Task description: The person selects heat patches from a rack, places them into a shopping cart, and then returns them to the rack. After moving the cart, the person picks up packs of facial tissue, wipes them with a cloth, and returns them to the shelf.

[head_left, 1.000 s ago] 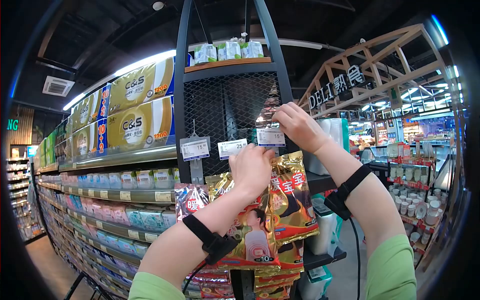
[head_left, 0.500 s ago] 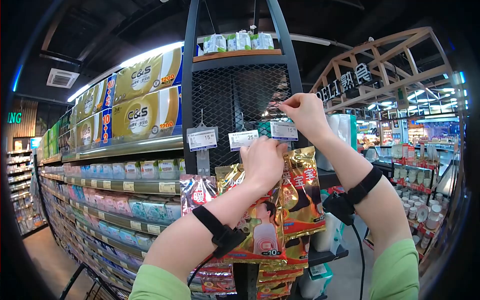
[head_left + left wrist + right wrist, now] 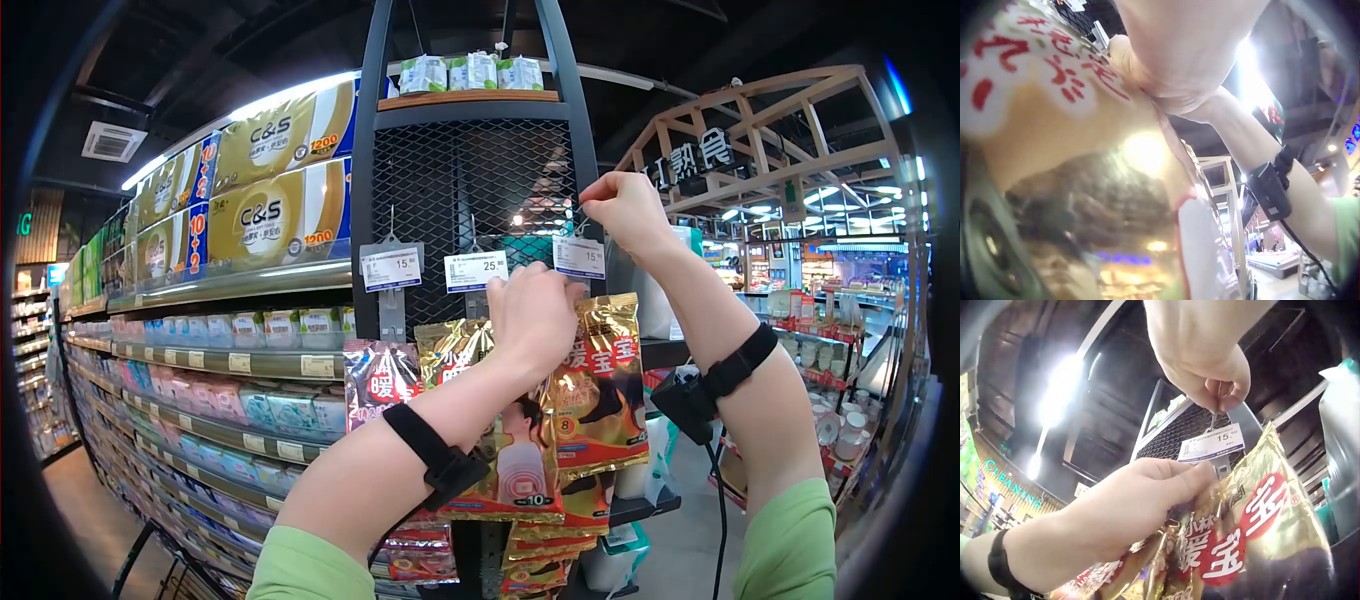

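Note:
My left hand (image 3: 535,318) is at the top edges of the gold packets, its fingers curled and gripping there; the right wrist view shows its thumb against the top of a gold packet (image 3: 1260,519). Higher and to the right, my right hand (image 3: 632,218) pinches a thin metal hook end just above the 15.90 price tag (image 3: 578,257). The same pinch shows in the right wrist view, with the tag (image 3: 1213,445) below the fingertips. Gold packet film (image 3: 1085,187) fills much of the left wrist view, under the left hand (image 3: 1179,50).
Price tags (image 3: 392,267) hang on the black mesh rack (image 3: 430,180). Tissue packs (image 3: 265,220) and shelves of small packs (image 3: 290,410) stand at left. Wrapped rolls (image 3: 650,300) sit right of the rack; a display of white cups (image 3: 845,430) is farther right.
The right hand has moved up from beside the right price tag, its fingertips now pinched above it. That tag has tilted. My left hand has stayed at the packet tops while the head view shifted slightly.

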A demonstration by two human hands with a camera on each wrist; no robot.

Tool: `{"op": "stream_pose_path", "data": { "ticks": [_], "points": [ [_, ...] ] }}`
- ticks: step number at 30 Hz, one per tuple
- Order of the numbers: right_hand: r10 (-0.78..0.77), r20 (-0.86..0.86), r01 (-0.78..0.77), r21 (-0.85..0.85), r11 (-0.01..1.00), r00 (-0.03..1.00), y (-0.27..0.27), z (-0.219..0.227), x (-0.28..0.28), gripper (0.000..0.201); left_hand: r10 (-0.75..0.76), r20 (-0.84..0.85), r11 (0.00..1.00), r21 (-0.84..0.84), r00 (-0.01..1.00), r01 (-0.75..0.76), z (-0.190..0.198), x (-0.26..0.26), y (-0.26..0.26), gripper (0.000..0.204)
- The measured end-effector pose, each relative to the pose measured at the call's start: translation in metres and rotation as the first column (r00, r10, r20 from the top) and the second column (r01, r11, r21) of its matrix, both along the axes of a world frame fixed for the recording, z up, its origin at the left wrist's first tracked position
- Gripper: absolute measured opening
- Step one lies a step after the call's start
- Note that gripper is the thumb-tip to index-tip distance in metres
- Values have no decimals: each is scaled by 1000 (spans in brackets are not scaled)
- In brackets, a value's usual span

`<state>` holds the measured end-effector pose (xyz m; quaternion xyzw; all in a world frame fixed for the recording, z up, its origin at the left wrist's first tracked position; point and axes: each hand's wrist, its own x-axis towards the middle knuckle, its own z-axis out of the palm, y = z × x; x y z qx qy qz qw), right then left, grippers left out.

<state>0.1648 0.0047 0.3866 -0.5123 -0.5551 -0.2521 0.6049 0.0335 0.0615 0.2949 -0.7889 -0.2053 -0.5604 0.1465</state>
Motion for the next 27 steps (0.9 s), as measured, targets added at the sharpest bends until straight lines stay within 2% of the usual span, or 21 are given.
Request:
{"op": "stream_pose_path", "data": {
  "ticks": [5, 12, 17, 24, 27],
  "points": [
    [-99, 155, 82, 114, 990, 983, 6, 3, 9, 13, -36, -34, 995, -93, 999, 33, 5, 8, -5, 26],
    [-84, 193, 49, 180, 982, 978, 12, 12, 5, 14, -55, -23, 980, -195, 998, 50, 16, 13, -2, 31],
    [-160, 282, 94, 234, 968, 946, 18, 15, 6, 17, -51, -4, 976, -211, 999, 49, 19, 20, 3, 32],
    [-220, 329, 149, 226, 963, 918, 22, 15, -1, 17, -37, -23, 975, -219, 999, 31, 20, 20, 2, 32],
    [-285, 352, 232, 184, 955, 892, 21, 16, -7, 17, -18, -87, 978, -207, 996, 0, 20, 18, 0, 31]
  ]
}}
